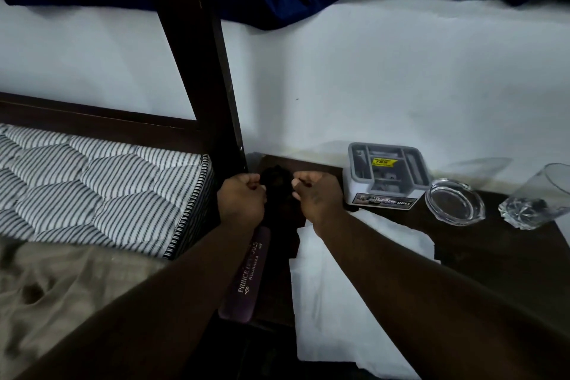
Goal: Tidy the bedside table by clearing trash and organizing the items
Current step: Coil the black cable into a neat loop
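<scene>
Dark wood forms the counter (pixel 493 256) beside the bed (pixel 92 182). We record both hands at its rear left corner. The left hand (pixel 242 196) and right hand (pixel 317 194) have their fingers curled, each pinching an edge of a black item (pixel 276 182) held between them. The item is too dark for us to identify. A purple case (pixel 246 274) with gold lettering lies under the left forearm. White paper (pixel 339 281) lies beneath the right forearm. To the right we note a white box (pixel 387 179), a glass ashtray (pixel 455 203) and a tilted glass tumbler (pixel 533 197).
</scene>
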Demonstrator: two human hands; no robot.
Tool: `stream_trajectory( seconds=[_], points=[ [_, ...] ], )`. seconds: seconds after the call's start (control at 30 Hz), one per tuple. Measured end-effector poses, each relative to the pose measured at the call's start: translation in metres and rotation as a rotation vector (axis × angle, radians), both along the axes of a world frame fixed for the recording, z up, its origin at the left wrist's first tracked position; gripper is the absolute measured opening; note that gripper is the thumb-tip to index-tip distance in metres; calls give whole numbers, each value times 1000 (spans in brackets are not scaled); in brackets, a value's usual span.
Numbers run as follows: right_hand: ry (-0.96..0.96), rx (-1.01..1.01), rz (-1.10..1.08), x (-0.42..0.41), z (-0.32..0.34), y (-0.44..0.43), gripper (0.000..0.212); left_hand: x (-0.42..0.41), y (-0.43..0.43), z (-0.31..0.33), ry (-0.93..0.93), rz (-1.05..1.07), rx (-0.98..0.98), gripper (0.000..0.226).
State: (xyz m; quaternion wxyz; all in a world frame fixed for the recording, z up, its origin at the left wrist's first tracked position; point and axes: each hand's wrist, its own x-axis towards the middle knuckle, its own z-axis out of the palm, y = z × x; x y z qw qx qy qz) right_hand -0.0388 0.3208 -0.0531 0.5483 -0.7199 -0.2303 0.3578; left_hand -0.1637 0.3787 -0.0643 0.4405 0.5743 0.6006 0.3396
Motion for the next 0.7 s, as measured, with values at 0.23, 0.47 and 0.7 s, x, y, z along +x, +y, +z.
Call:
stream_trajectory(
  seconds=[0.23, 0.47, 0.7],
  points=[
    [-229, -63, 74, -2, 4, -5, 33, -2, -1, 2, 11, 1, 16, 26],
    [-337, -91, 142, -1, 16, -19, 38, -9, -10, 16, 142, -33, 77, 30],
    [-423, -51, 169, 3, 46, -44, 40, -3, -39, 54, 134, -51, 191, 35]
  ],
)
